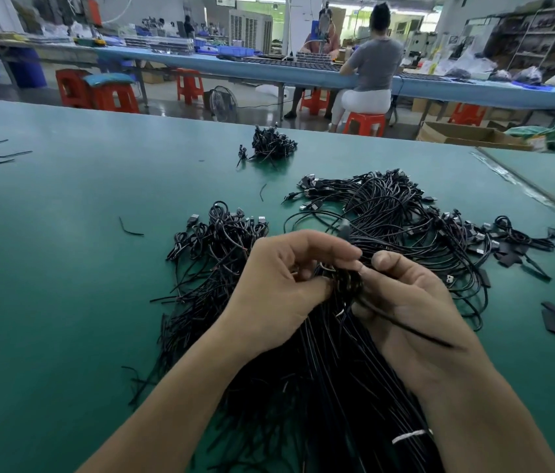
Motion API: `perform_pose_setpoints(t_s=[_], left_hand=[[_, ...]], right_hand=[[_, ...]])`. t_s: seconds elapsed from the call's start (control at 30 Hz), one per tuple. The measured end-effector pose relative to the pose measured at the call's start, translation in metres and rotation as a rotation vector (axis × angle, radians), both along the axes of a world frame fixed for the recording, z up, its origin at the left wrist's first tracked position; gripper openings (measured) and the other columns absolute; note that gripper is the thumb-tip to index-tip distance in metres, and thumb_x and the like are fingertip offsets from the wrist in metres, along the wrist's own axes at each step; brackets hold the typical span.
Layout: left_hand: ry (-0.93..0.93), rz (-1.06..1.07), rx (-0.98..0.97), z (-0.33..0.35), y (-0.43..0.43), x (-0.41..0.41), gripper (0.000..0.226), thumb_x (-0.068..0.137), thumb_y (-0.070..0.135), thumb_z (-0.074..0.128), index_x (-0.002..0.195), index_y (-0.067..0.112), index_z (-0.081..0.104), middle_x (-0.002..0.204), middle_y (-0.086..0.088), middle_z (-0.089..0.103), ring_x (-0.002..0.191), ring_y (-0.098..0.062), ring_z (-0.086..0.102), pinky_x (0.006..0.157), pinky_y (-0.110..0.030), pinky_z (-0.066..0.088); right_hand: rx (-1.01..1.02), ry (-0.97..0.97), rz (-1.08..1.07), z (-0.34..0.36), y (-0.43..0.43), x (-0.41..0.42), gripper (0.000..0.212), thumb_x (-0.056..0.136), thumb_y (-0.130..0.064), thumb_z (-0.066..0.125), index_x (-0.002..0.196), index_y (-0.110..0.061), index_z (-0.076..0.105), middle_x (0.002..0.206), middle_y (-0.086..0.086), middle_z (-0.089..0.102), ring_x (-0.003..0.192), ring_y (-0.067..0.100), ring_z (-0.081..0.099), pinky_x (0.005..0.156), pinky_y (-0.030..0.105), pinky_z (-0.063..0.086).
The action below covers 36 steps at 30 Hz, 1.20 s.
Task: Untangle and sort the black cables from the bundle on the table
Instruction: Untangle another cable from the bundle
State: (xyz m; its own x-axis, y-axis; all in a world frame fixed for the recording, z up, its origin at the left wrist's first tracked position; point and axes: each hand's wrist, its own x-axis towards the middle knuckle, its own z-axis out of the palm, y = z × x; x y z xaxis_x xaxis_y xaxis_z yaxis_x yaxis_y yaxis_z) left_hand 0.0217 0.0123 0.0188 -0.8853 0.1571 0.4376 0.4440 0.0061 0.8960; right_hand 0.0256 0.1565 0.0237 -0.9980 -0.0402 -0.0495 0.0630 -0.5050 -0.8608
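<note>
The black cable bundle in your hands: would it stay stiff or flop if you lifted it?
Probably floppy: the cable bundle has thin strands that curve and splay over the table. Likely snaggy too, since loops interlock.

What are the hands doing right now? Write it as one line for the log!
stage: untangling | left hand: pinches cable knot | right hand: holds same knot | bundle: on green table

Even, fairly bright overhead light left only soft shadows under the fingers (320,245). Far beyond the fingers the benches (235,68) bowed with wide-angle distortion and looked soft, and far to their right the picture smeared.
</note>
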Motion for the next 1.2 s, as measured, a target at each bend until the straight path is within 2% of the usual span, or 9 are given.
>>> perform_pose_setpoints(t_s=[0.1, 0.2, 0.4, 0.6, 0.8, 0.9, 1.0, 1.1, 1.2], left_hand=[[-0.005, -0.066, 0.104, 0.001, -0.002, 0.004, 0.034, 0.071, -0.009, 0.052, 0.077, 0.014, 0.076, 0.087, -0.002, 0.078, 0.067, -0.009, 0.065, 0.063, -0.014, 0.046], [0.01, -0.039, 0.094, -0.001, -0.003, 0.003, 0.007, 0.076, 0.019, 0.07, 0.074, 0.015, 0.075, 0.083, -0.011, 0.076, 0.061, -0.021, 0.061, 0.059, -0.024, 0.049], [-0.037, 0.129, -0.025, -0.005, -0.006, -0.003, 0.042, 0.061, 0.025, 0.094, 0.087, 0.029, 0.061, 0.072, 0.012, 0.056, 0.06, -0.008, 0.045, 0.056, -0.022, 0.04], [-0.16, 0.147, -0.048, -0.005, -0.005, -0.003, 0.03, 0.065, 0.034, 0.089, 0.083, 0.027, 0.066, 0.056, 0.0, 0.059, 0.045, -0.016, 0.052, 0.044, -0.021, 0.038], [-0.3, 0.011, 0.09, 0.001, -0.008, -0.002, 0.024, 0.084, -0.006, 0.073, 0.098, 0.013, 0.069, 0.077, -0.01, 0.077, 0.065, -0.017, 0.073, 0.06, -0.023, 0.057], [-0.389, -0.007, 0.214, 0.005, -0.008, -0.002, 0.021, 0.095, 0.0, 0.058, 0.099, 0.015, 0.072, 0.083, -0.004, 0.077, 0.068, -0.013, 0.071, 0.06, -0.021, 0.055], [-0.373, 0.002, 0.224, 0.003, -0.009, -0.003, 0.025, 0.082, 0.02, 0.077, 0.106, 0.02, 0.07, 0.081, -0.003, 0.075, 0.07, -0.014, 0.07, 0.07, -0.029, 0.057], [-0.281, -0.022, 0.201, 0.003, -0.011, -0.001, 0.051, 0.066, 0.01, 0.085, 0.112, 0.021, 0.066, 0.092, -0.007, 0.077, 0.077, -0.013, 0.069, 0.078, -0.027, 0.058], [-0.239, -0.054, 0.163, 0.003, -0.01, 0.001, 0.05, 0.062, 0.007, 0.087, 0.105, 0.027, 0.071, 0.099, -0.004, 0.077, 0.073, -0.006, 0.06, 0.077, -0.021, 0.052]], right_hand=[[0.046, 0.028, -0.039, 0.002, 0.0, 0.001, 0.031, 0.058, -0.01, 0.072, 0.073, -0.018, 0.047, 0.063, 0.005, 0.066, 0.045, 0.007, 0.051, 0.04, 0.016, 0.038], [0.11, 0.11, -0.074, 0.002, -0.001, 0.003, 0.032, 0.066, -0.001, 0.075, 0.071, -0.017, 0.048, 0.067, 0.004, 0.069, 0.049, 0.008, 0.053, 0.043, 0.014, 0.042], [0.237, 0.314, -0.125, 0.006, -0.001, 0.006, 0.035, 0.084, 0.013, 0.064, 0.071, -0.016, 0.049, 0.07, -0.003, 0.067, 0.062, 0.002, 0.061, 0.059, 0.013, 0.049], [0.203, 0.336, -0.074, 0.005, -0.001, 0.006, 0.038, 0.082, 0.016, 0.063, 0.068, -0.017, 0.051, 0.074, 0.004, 0.064, 0.062, 0.008, 0.062, 0.059, 0.012, 0.048], [0.245, 0.282, -0.033, 0.005, 0.002, 0.005, 0.033, 0.075, 0.009, 0.07, 0.069, -0.017, 0.051, 0.073, 0.005, 0.066, 0.062, 0.008, 0.061, 0.06, 0.016, 0.052], [0.359, 0.26, -0.049, 0.001, 0.001, 0.005, 0.036, 0.082, 0.012, 0.067, 0.07, -0.017, 0.049, 0.074, 0.005, 0.067, 0.072, 0.013, 0.062, 0.068, 0.018, 0.055], [0.308, 0.266, -0.025, -0.001, -0.005, 0.007, 0.036, 0.082, 0.013, 0.067, 0.07, -0.015, 0.048, 0.07, 0.003, 0.066, 0.067, 0.008, 0.062, 0.063, 0.016, 0.052], [0.24, 0.255, -0.003, 0.0, -0.007, 0.007, 0.038, 0.082, 0.014, 0.066, 0.069, -0.016, 0.046, 0.063, -0.001, 0.062, 0.055, 0.003, 0.056, 0.053, 0.012, 0.046], [0.198, 0.199, -0.032, -0.001, -0.003, 0.006, 0.041, 0.083, 0.013, 0.065, 0.067, -0.018, 0.044, 0.065, 0.002, 0.061, 0.05, 0.002, 0.053, 0.049, 0.012, 0.044]])
